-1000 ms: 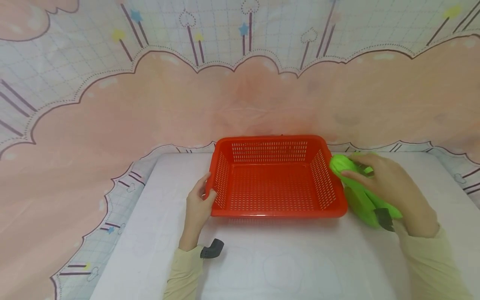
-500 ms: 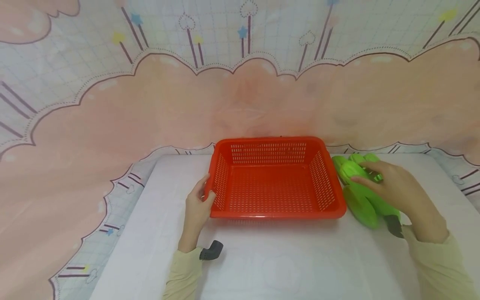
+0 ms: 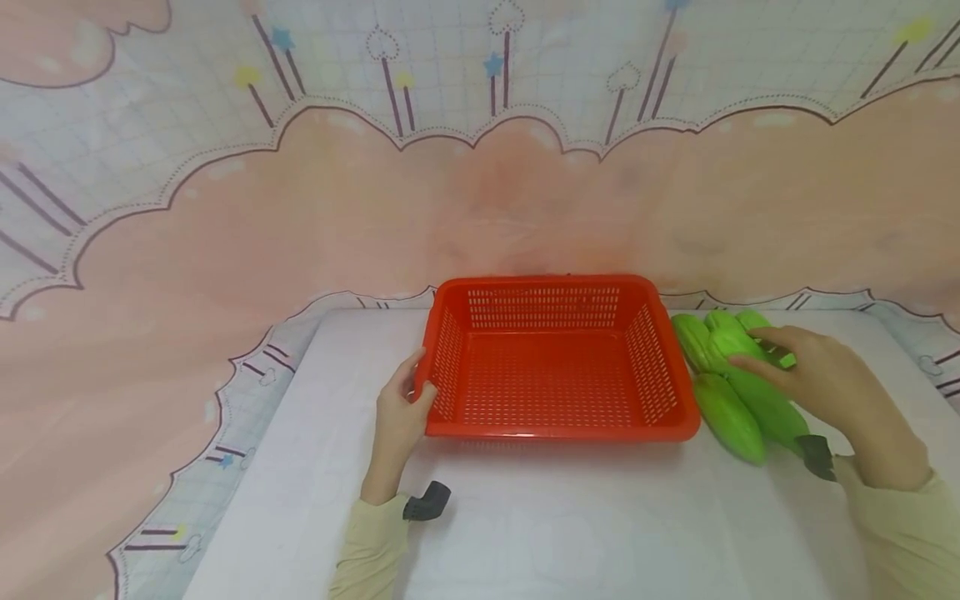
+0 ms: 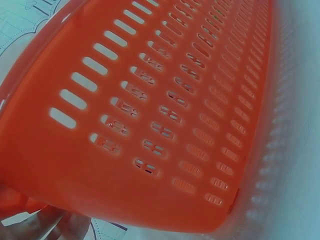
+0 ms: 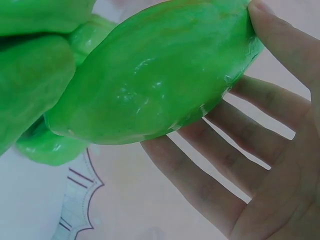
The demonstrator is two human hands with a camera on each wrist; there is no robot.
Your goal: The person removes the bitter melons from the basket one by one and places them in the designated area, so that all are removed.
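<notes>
A red plastic basket (image 3: pixel 543 379) with slotted walls stands at the middle of the white table. My left hand (image 3: pixel 400 410) grips its left rim, thumb on the inner side and fingers outside. In the left wrist view, the slotted basket wall fills most of the picture, with fingertips (image 4: pixel 55 225) at the lower left. On the right, my right hand (image 3: pixel 828 379) holds a smooth, oblong green fruit (image 5: pixel 150 80), mango-like, between thumb and spread fingers. Several similar green fruits (image 3: pixel 731 417) lie beneath and around it, beside the basket's right wall; some are partly covered.
A white table (image 3: pixel 562 525) extends in front of the basket. Close behind it hangs a peach and white patterned cloth (image 3: pixel 555 208). Black curved pieces (image 3: pixel 427 502) sit at both wrists.
My right hand has moved right with the green fruit, away from the basket's right rim. More of the fruits beneath show now. The left hand and basket stay in place.
</notes>
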